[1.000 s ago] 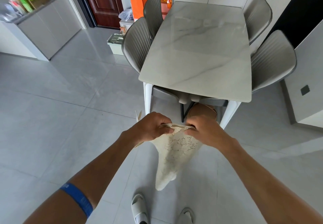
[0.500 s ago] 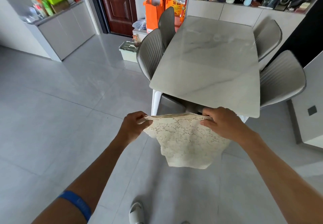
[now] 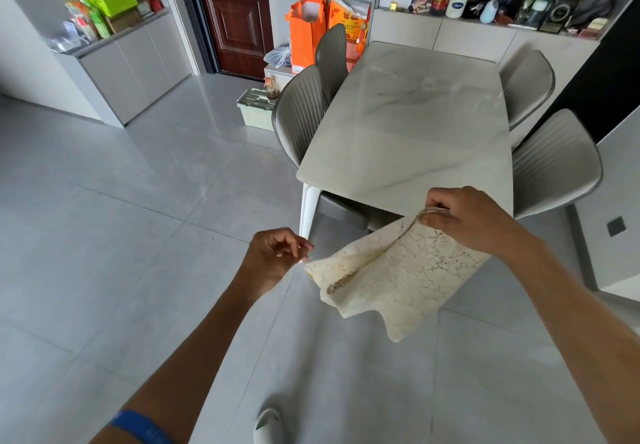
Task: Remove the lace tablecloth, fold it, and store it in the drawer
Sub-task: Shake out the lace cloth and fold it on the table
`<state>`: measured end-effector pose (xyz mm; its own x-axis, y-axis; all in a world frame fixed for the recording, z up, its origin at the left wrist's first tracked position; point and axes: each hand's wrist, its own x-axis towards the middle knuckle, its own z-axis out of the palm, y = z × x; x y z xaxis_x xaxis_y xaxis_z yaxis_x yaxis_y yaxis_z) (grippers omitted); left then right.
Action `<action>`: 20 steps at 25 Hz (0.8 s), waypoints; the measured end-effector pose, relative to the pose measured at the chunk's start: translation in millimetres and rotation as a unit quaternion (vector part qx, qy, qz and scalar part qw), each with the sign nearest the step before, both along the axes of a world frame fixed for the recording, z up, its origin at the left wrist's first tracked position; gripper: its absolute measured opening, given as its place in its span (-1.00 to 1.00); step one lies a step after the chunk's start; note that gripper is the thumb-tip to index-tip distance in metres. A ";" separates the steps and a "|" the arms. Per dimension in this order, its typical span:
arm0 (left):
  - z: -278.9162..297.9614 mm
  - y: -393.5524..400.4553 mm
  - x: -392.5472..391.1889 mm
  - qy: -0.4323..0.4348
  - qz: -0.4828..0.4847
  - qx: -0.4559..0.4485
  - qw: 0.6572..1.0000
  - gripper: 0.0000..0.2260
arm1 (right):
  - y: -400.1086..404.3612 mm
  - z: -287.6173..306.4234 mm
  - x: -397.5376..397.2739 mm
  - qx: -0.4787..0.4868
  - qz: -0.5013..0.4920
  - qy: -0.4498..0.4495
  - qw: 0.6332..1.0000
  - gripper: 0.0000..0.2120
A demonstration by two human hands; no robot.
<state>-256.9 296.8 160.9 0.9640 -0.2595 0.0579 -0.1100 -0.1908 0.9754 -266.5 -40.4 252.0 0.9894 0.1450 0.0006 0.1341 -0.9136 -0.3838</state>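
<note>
The cream lace tablecloth [image 3: 398, 277] is folded into a small bundle and hangs in the air in front of the near end of the marble table [image 3: 408, 124]. My right hand [image 3: 464, 218] grips its upper right corner, fingers curled round the bunched edge. My left hand [image 3: 277, 256] is lower and to the left with loosely curled fingers. The cloth's left corner reaches this hand's fingertips, and I cannot make out whether they pinch it. No drawer shows plainly.
Grey chairs [image 3: 301, 114] stand along both long sides of the table. A sideboard [image 3: 478, 34] crowded with bottles is behind it. Orange bags [image 3: 306, 31] and a green crate [image 3: 254, 109] sit by the dark door. A grey cabinet [image 3: 131, 62] is at left.
My hands have moved apart and the right one has risen, so the cloth now slants down to the left. The view has tipped up and shows more of the room.
</note>
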 end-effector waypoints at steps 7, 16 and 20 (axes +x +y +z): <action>-4.2 -41.3 -68.6 -0.024 -0.195 0.190 0.962 -0.91 | 16.0 -19.4 -5.0 0.037 -0.057 0.018 0.998 -0.86; -57.5 -137.6 -132.6 -0.076 -0.069 0.287 0.952 -0.49 | 28.9 -29.1 -12.8 0.095 -0.165 0.009 0.982 -0.89; -68.0 -149.6 -138.8 -0.055 -0.027 0.273 0.960 -0.43 | 28.7 -20.6 -15.7 0.136 -0.192 -0.001 0.972 -0.88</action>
<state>-395.7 147.2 92.9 0.9441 -0.3297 -0.0005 -0.2305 -0.6611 0.7140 -282.2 -11.8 231.4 0.9705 -0.2409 -0.0098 -0.1954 -0.7619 -0.6175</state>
